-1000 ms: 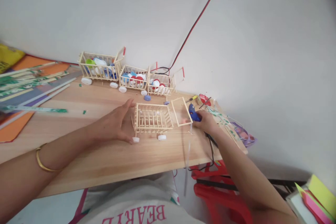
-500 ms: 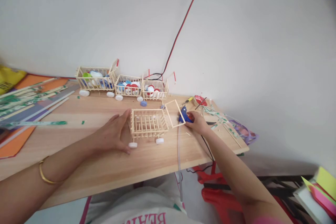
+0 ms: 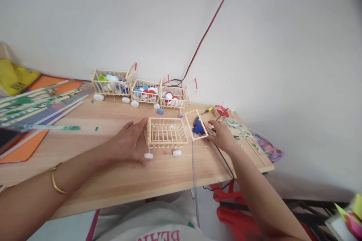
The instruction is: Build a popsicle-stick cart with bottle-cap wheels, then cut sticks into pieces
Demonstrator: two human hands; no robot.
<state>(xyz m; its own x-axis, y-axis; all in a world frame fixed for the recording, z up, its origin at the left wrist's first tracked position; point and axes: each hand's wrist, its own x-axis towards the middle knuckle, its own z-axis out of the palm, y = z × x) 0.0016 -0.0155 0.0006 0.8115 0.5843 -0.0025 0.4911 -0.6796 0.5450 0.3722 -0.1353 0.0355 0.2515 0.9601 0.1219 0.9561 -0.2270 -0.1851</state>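
A small cart built of thin wooden sticks [image 3: 166,145] stands on white wheels in the middle of the table. My left hand [image 3: 127,143] rests at its left end, fingers and thumb spread apart and fingertips against the corner. A rectangular stick frame [image 3: 187,121] stands tilted at the cart's right end; I cannot tell if it is joined on. Behind this frame lies a blue glue gun [image 3: 198,127]. My right hand [image 3: 222,133] is just right of it, thumb and fingers apart, with no hold on the gun visible.
Along the wall stand a large stick cart [image 3: 111,83] and two smaller ones, filled with bottle caps. Wooden sticks in green-printed wrappers [image 3: 36,105] lie at the left. A red bowl [image 3: 222,110] and a yellow-handled tool [image 3: 208,109] are at the back right.
My right hand has drawn back from the blue glue gun, which now lies turned behind the stick frame. My left hand stays at the cart. The whole view has shifted slightly.
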